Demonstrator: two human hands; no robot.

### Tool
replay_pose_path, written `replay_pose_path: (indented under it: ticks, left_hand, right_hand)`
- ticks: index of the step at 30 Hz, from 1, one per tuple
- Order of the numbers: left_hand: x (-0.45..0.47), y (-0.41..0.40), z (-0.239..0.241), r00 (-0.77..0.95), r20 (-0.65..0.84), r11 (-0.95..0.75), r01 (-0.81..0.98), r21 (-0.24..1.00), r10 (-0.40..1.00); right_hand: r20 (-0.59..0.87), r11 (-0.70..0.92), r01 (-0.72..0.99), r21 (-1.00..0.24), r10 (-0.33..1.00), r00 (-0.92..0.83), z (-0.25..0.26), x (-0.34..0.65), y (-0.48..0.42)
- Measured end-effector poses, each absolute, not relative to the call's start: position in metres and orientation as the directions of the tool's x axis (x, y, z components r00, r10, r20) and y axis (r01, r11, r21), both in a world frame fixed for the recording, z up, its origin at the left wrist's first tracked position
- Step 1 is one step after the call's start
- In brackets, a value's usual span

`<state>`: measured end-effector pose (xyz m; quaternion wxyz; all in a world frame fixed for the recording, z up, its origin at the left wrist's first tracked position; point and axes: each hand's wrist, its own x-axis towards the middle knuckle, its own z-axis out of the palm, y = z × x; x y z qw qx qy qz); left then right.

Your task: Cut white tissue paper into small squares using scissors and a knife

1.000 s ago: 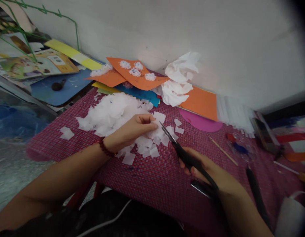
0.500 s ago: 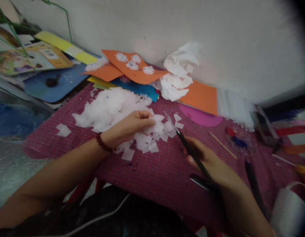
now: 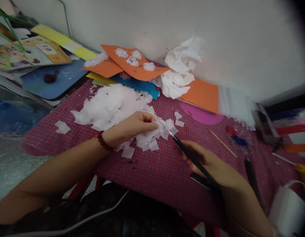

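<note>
My left hand [image 3: 136, 128], with a dark beaded bracelet at the wrist, is closed in a pinch on a small white paper piece. It rests over the near side of a heap of thin white paper pieces [image 3: 113, 103]. In my right hand [image 3: 204, 156] is a long slim tool [image 3: 189, 153] with a black shaft and a thin metal tip; its exact kind is unclear. The tip reaches the paper at my left fingertips. Loose paper squares [image 3: 152, 144] lie below and right of my left hand. A dark object with a silver edge [image 3: 199, 180] lies beneath my right hand.
Orange sheets [image 3: 142, 74] bearing white paper tufts lie behind the heap, beside crumpled white paper [image 3: 177, 84]. A wooden stick [image 3: 223, 143], a clear packet [image 3: 240, 140] and a white cup-like object [image 3: 288, 207] are to the right. Books [image 3: 31, 54] lie at left.
The tool in my right hand has moved left, and its tip now meets the paper at my left fingertips. My left hand has barely moved.
</note>
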<state>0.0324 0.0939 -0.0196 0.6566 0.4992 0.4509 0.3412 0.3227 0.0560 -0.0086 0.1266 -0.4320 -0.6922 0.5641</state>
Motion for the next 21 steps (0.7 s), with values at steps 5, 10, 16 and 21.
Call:
replay_pose_path:
  ticks: [5, 10, 16, 21]
  left_hand:
    - [0.034, 0.092, -0.02, 0.412, -0.312, 0.314, 0.066, 0.947, 0.856]
    - [0.034, 0.09, -0.014, 0.361, -0.134, 0.161, -0.046, 0.986, 0.923]
    - [0.036, 0.087, -0.012, 0.426, 0.061, 0.041, -0.225, 0.973, 0.902]
    - [0.04, 0.089, -0.023, 0.412, -0.002, 0.127, -0.277, 0.952, 0.911]
  right_hand:
    - [-0.294, -0.012, 0.433, -0.901, 0.752, -0.591, -0.008, 0.32, 0.057]
    - [-0.29, -0.005, 0.422, -0.907, 0.735, -0.614, -0.007, 0.321, 0.057]
    - [-0.217, -0.152, 0.154, -0.976, 0.659, -0.721, -0.015, 0.328, 0.054]
    - [-0.177, -0.098, 0.151, -0.984, 0.682, -0.71, -0.02, 0.33, 0.051]
